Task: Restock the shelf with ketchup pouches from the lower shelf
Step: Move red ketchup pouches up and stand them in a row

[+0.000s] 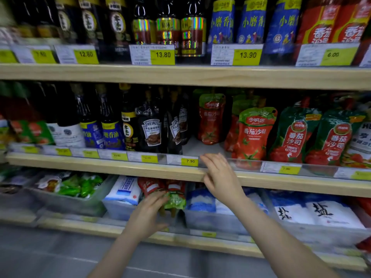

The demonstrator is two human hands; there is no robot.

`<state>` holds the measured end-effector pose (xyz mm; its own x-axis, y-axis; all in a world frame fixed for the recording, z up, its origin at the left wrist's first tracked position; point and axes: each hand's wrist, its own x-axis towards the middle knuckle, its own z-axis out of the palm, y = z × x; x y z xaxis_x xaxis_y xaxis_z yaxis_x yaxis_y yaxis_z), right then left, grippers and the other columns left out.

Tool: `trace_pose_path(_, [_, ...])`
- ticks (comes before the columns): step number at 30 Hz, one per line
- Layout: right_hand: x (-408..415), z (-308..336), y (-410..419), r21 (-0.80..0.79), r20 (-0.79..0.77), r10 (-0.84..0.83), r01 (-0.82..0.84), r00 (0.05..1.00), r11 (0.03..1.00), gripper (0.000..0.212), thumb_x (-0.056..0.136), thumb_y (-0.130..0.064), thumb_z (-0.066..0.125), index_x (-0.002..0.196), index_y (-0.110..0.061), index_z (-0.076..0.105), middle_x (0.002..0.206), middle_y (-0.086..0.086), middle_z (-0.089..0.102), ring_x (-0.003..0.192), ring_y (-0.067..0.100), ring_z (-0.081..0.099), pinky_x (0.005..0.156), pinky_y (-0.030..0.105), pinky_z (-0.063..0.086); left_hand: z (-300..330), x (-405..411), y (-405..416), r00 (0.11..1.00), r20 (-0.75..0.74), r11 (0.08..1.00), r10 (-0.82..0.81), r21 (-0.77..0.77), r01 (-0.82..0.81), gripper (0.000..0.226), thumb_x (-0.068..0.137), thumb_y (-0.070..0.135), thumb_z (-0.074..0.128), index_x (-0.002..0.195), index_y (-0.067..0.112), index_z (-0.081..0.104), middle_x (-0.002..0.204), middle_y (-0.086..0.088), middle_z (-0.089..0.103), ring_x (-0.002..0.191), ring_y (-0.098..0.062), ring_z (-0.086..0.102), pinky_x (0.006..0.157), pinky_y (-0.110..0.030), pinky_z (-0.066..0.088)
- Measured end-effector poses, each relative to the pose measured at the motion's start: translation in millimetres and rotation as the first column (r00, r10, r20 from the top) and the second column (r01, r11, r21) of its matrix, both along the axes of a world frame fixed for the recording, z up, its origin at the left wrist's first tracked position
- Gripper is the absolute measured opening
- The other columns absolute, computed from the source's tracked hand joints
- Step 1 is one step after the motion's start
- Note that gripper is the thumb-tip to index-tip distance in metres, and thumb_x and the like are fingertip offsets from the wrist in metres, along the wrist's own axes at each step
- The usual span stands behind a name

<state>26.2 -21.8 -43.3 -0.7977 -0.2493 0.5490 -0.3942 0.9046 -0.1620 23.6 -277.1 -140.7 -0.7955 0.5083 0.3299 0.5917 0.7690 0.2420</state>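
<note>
Left hand (149, 214) was closed on ketchup pouches (172, 194) | right hand (217, 174) lay open, empty, on shelf edge (120, 166) | risk: pouches slipping from a one-handed hold.

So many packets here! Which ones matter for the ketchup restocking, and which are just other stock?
Part of the job:
- ketchup pouches on the lower shelf, under the left hand
- gap on the middle shelf
- standing ketchup pouch beside it
- right hand at the shelf edge

Just other stock:
- Heinz bottles
- salt bags
- green packets

Head-worn view, forward and downward, close to stocked shelves (104, 166).
</note>
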Motion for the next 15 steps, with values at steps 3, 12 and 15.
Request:
trace_pose_path(3, [-1.9, -4.5, -2.7, -0.039, 0.008, 0.008, -0.008, 1.000, 0.999, 0.052, 0.074, -0.005, 0.055, 0.126, -0.006, 0.051, 0.124, 0.010, 0.056, 0.117, 0.026, 0.051, 0.115, 0.033, 0.012, -11.4, -9.4, -6.0, 0.998, 0.050, 0.998, 0.027, -0.051, -0.025, 0.077, 0.061, 0.013, 0.081, 0.132, 0.011, 0.051, 0.142, -0.015, 0.043, 0.132, -0.034, 0.038, 0.105, -0.048, 0.035])
trace_pose_path(12, [-6.3, -10.4, -3.0, -0.049, 0.016, 0.018, -0.018, 1.000, 0.999, 0.055, 0.074, -0.011, 0.045, 0.129, -0.008, 0.046, 0.126, 0.007, 0.053, 0.119, 0.023, 0.047, 0.117, 0.033, 0.011, -10.2, -15.4, -6.6, 0.988, -0.149, 1.000, -0.030, -0.008, 0.029, 0.051, 0.055, -0.006, 0.084, 0.103, 0.006, 0.071, 0.110, -0.014, 0.069, 0.103, -0.040, 0.062, 0.073, -0.054, 0.054])
trace_pose_path(15, [-3.9, -6.4, -1.3, -0.016, 0.043, 0.021, -0.021, 0.999, 1.000, 0.057, 0.075, -0.010, 0.049, 0.132, -0.010, 0.043, 0.130, 0.005, 0.050, 0.123, 0.020, 0.043, 0.117, 0.029, 0.005, 0.4, -13.3, -9.9, 0.992, -0.089, 0.983, 0.085, 0.168, -0.069, 0.041, 0.069, -0.004, 0.077, 0.107, 0.006, 0.068, 0.110, -0.014, 0.069, 0.108, -0.034, 0.062, 0.078, -0.047, 0.056])
